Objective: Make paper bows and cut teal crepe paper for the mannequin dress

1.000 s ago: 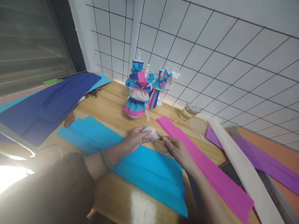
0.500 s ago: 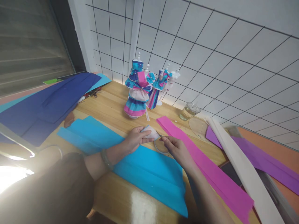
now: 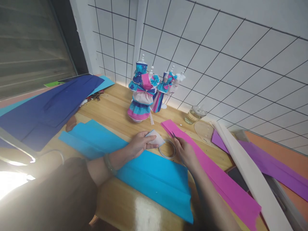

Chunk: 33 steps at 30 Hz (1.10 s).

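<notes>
In left hand (image 3: 140, 143), paper (image 3: 156, 138), right hand (image 3: 184, 151) apart

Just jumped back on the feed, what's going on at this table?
A person's left hand pinches a small, flat, pale paper-like piece with a blue edge. The right hand grips a slim, dark, pointed tool, its tip apart from that piece. A thin, pale ring lies on the table between the hands. A wide bright-blue sheet lies beneath the left forearm, and a long magenta strip runs beside the right hand.
</notes>
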Available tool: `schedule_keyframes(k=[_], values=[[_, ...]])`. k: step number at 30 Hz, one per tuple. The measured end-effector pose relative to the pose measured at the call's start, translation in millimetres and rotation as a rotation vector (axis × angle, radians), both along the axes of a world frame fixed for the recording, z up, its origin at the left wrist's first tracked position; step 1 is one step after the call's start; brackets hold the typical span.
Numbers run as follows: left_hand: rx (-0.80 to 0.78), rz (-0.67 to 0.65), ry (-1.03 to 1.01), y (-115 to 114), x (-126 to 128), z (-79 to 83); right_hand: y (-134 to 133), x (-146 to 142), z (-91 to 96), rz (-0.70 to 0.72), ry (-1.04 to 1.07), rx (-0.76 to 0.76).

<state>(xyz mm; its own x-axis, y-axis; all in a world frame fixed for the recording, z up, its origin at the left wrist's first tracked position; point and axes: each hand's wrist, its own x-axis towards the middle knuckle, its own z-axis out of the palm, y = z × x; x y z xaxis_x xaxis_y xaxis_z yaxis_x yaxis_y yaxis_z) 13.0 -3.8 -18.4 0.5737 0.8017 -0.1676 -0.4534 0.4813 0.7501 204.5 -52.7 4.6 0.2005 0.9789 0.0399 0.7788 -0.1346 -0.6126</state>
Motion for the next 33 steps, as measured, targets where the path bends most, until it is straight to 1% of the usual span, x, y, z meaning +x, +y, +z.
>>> schedule_keyframes(k=[3, 5, 8, 10, 12, 14, 15, 17, 18, 20, 22, 24, 26, 31, 33], values=[[-0.018, -0.01, 0.043, 0, -1, 0.6, 3, 2, -11.5, 0.05, -0.104, 0.002], [-0.03, -0.014, 0.082, 0, -1, 0.1, 4, -1, -15.3, 0.074, -0.143, 0.002], [-0.032, -0.023, 0.113, 1, -1, -1.9, 1, -7, -15.9, 0.112, -0.215, -0.031], [-0.025, -0.028, 0.123, 1, -1, -3.1, -1, -9, -14.6, 0.127, -0.303, -0.03], [-0.02, -0.033, 0.132, 1, -1, -3.3, -2, -10, -12.6, 0.123, -0.405, 0.022], [-0.014, -0.035, 0.144, 1, -1, -1.9, -4, -11, -9.0, 0.09, -0.436, 0.114], [-0.005, -0.036, 0.152, 0, -2, -0.6, -5, -13, -6.2, 0.082, -0.389, 0.157], [0.031, -0.042, 0.176, -1, -2, 2.6, -7, -19, 0.8, 0.092, -0.161, 0.191], [0.056, -0.053, 0.192, -3, -1, 4.2, -9, -23, 4.6, 0.114, -0.004, 0.166], [0.107, -0.072, 0.229, -5, -1, 6.5, -12, -31, 11.2, 0.147, 0.302, 0.071], [0.149, -0.085, 0.271, -7, 1, 7.1, -14, -38, 14.1, 0.164, 0.495, -0.01], [0.178, -0.09, 0.302, -9, 2, 6.4, -15, -41, 12.7, 0.186, 0.581, -0.06], [0.187, -0.1, 0.314, -9, 2, 5.3, -14, -41, 8.5, 0.195, 0.604, -0.089], [0.115, -0.134, 0.276, -6, 0, 5.8, -11, -34, 1.2, 0.173, 0.63, -0.126], [0.099, -0.121, 0.267, -5, 0, 6.9, -11, -33, 0.8, 0.173, 0.656, -0.123]])
